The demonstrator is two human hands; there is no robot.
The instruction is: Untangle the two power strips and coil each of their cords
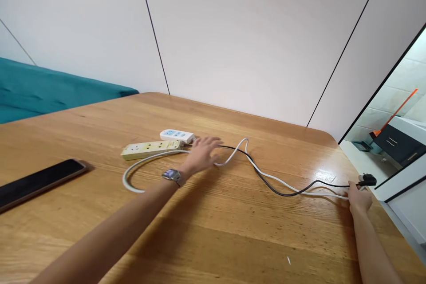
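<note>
Two power strips lie side by side on the wooden table: a yellowed one [149, 148] and, behind it, a smaller white one [176, 136]. My left hand [202, 154], with a watch [172, 175] on its wrist, hovers over their cords with its fingers spread. A white cord [133, 171] loops in front of the strips and runs on to the right, crossing a black cord [262, 178]. At the table's right edge my right hand [359, 197] is closed around the cords near a black plug [368, 179].
A dark-screened phone [40, 182] rests on the wooden table [233, 230] at the left. White wall panels [249, 44] stand behind the table. There is a teal sofa [56, 88] at the far left, and a doorway with an orange-handled broom [399, 108] at the right.
</note>
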